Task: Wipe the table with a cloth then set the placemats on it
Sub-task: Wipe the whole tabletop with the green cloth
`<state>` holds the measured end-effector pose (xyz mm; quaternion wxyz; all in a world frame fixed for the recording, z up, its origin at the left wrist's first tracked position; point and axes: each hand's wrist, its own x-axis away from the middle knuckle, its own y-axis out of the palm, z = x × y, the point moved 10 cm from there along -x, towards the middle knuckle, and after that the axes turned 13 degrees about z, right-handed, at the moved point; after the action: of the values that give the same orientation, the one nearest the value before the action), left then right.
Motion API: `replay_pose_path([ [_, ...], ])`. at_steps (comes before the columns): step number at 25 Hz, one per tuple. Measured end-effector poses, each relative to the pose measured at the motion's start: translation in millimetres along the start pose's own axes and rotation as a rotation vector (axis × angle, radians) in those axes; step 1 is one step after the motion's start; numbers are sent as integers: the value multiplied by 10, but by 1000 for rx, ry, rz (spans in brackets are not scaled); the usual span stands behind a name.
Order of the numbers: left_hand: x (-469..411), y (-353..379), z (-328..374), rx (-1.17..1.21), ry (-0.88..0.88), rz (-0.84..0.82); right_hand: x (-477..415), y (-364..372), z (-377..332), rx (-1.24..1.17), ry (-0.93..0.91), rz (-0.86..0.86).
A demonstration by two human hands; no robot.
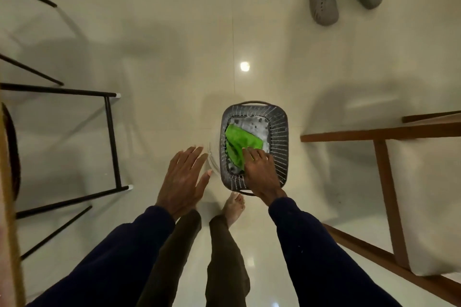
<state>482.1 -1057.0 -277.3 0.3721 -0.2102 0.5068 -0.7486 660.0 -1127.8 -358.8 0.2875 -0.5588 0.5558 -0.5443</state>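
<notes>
Looking straight down at a glossy cream floor (174, 57), with 2 bare feet (233, 207) and dark trousers at the bottom centre. Just ahead of the feet, a grey perforated basket (280, 147) with a thin handle at each short end, standing on the floor. Inside it, a bright green cloth (240, 141), crumpled, lying over a pale speckled layer at the bottom. Right hand (260, 169), in a dark blue sleeve, reaching down into the basket, fingertips (249, 152) touching the near edge of the green cloth; whether closed on the cloth or only resting on it, cannot tell. Left hand (183, 177) hovering just left of the basket, flat and spread, holding nothing, near a clear plastic edge at the basket side. On the left, black metal chair legs (112, 139) with white tips. On the right, a wooden chair frame (381, 157) with a pale seat. At the top right, another person's 2 grey clogs (323, 0) and blue jeans, well apart from the basket.
</notes>
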Motion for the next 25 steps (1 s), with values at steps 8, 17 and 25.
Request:
replay_pose_path([
  [8,-153,552,-315,5,-63,13,-765,779,182,99,89,-98],
  [17,86,-85,-359,23,-181,52,-500,92,73,-152,240,47],
  [25,562,-1831,145,6,-231,248,272,-1780,-746,-335,113,218],
])
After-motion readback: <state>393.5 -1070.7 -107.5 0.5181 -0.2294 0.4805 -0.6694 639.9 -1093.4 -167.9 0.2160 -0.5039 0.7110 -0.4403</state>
